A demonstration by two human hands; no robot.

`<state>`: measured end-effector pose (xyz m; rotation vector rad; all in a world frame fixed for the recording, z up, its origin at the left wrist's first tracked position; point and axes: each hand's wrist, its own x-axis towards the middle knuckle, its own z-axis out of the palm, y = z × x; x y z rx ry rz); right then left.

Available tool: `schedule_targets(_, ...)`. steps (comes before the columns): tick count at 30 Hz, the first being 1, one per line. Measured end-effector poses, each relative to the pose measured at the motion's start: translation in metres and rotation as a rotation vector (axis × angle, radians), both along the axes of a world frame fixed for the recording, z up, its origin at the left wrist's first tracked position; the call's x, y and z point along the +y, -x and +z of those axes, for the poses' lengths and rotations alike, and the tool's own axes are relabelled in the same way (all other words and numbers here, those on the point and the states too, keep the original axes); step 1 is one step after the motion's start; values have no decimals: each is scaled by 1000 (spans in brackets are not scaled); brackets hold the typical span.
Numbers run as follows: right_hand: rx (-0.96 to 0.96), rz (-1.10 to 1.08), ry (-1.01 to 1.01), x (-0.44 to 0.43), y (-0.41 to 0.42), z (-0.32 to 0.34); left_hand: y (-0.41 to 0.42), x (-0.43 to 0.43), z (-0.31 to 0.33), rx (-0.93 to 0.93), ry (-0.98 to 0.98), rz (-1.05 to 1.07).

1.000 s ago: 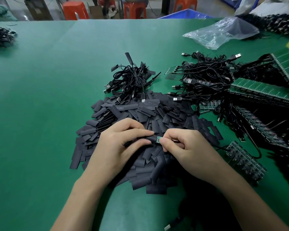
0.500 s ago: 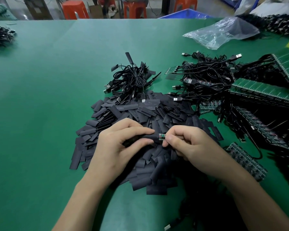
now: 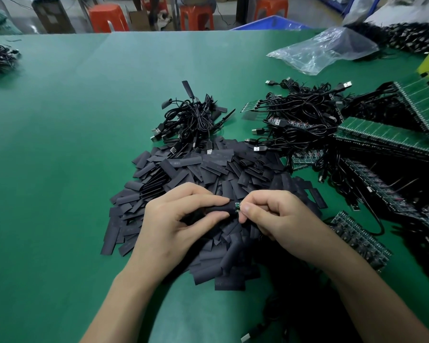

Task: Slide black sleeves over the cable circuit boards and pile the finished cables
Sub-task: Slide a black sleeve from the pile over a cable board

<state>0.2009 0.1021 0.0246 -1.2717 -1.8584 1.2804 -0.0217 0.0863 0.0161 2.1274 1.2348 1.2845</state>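
Two hands meet over the desk (image 3: 72, 144) and its sleeve heap (image 3: 203, 169). The left hand (image 3: 174, 219) pinches a black sleeve (image 3: 222, 208) between thumb and forefinger. Judged soft, light and easily flattened, it is best held by its sides near the mouth. The circuit board (image 3: 237, 207) protrudes there, apparently mostly inserted. The right hand (image 3: 282, 219) pinches its exposed end. The board is judged stiff and fragile: grip the edges.
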Motion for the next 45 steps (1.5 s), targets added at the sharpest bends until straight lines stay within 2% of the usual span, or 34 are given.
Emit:
schedule_targets(13,14,11,28,-2,2,3,-2,-1,-2,37,-19,-8)
schedule_targets(21,25,7,11,-4,3,4,-3,0,-4,134,-50,9)
schedule_targets(28,47,-1,14,-3,1,7,-3,0,-3,23,-16,11)
schedule_targets(45,29,8,21,-2,1,2,-9,-3,-9,-10,-50,-5)
